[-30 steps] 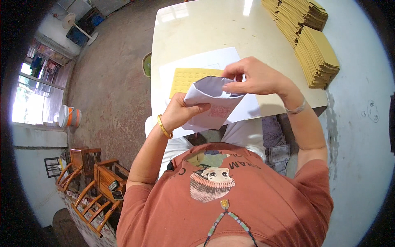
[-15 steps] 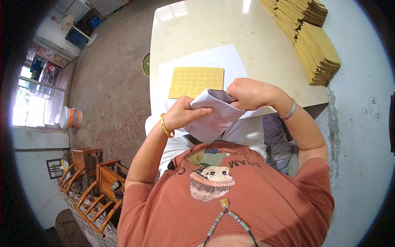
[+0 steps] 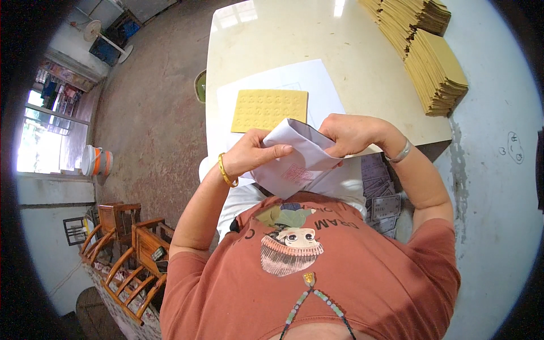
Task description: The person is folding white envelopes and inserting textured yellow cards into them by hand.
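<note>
Above my lap I hold a white paper envelope [image 3: 294, 161] with red print on its side and its mouth spread apart at the top. My left hand [image 3: 249, 154] grips its left side, thumb across the front and fingers behind. At the right edge of the mouth, my right hand [image 3: 352, 135] pinches the paper, its fingertips partly hidden. Just beyond the envelope lies a flat yellow paper pad [image 3: 269, 109] with rows of embossed marks. Under it are white sheets [image 3: 320, 85] on the cream table.
The cream table [image 3: 283, 34] reaches away in front of me. Tall stacks of yellow paper [image 3: 436, 71] line its right side by the wall. Printed paper bundles [image 3: 385, 201] lie below the table edge, right of my legs. Wooden chairs [image 3: 150, 249] stand at lower left.
The envelope's mouth has widened and turned more upright. My right hand has shifted slightly right and down along its edge, while my left hand keeps its hold.
</note>
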Motion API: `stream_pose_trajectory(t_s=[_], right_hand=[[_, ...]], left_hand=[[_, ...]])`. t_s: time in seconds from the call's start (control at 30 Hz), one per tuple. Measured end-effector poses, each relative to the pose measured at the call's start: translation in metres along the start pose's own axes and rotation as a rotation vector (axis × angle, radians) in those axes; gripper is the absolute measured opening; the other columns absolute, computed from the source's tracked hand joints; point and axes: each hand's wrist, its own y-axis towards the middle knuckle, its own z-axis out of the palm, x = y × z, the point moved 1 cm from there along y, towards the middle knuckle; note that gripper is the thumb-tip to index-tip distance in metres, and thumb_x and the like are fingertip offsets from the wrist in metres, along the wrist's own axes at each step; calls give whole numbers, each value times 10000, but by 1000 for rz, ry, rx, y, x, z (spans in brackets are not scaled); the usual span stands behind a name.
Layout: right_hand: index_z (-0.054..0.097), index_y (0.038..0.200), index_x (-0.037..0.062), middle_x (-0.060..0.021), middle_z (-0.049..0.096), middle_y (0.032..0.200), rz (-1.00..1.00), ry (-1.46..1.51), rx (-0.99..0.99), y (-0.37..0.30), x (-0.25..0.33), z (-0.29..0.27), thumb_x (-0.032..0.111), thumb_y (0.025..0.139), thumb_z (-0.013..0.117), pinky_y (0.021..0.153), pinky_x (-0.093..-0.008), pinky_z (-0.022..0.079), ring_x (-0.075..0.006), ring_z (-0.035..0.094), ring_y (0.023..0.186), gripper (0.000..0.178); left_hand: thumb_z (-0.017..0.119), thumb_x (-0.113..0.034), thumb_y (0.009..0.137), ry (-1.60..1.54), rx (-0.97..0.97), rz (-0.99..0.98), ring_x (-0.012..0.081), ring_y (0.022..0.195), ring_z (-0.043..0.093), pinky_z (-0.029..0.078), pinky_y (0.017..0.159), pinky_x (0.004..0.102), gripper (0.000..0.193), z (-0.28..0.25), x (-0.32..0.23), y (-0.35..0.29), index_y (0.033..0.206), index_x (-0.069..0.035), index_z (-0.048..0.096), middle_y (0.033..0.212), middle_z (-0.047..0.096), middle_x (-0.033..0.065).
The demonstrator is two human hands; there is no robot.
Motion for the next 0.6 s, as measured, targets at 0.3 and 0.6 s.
stream_pose_trajectory(t_s=[0.3, 0.6], right_hand=[[667, 880, -21, -23, 640, 726, -34, 248, -73, 6, -16, 6, 215, 841, 623, 602, -267, 469, -110, 570, 647, 244], [664, 1001, -21, -57, 659, 741, -74, 401, -568, -3, -2, 12, 154, 794, 713, 636, -254, 490, -86, 596, 692, 276]], left_hand=[[701, -167, 860, -77, -294, 163, 22, 650, 520, 424, 558, 189, 143, 5, -8, 8, 857, -23, 704, 743, 635, -41], [692, -205, 870, -328, -410, 260, 44, 710, 559, 446, 649, 201, 205, 4, -10, 5, 924, -8, 706, 820, 674, 5]])
